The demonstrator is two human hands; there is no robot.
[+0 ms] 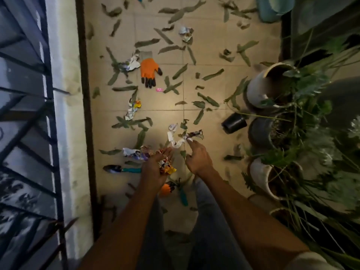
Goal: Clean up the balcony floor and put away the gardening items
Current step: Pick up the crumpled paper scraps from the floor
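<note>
Nearest the viewer, the left hand [155, 168] cups a wad of crumpled wrappers [165, 166], its grip curled round them, while the right hand [196, 158] pinches a white paper scrap [181, 140] on the balcony floor [194, 94]; litter-gathering appears to be the step in hand. The next move likely calls for passing this scrap to the wad. Beyond lie a teal-handled trowel [120, 169], more paper, an orange glove [149, 72], strewn leaves [146, 42] and a tipped black pot [233, 122] beside crowding planters [268, 84].
</note>
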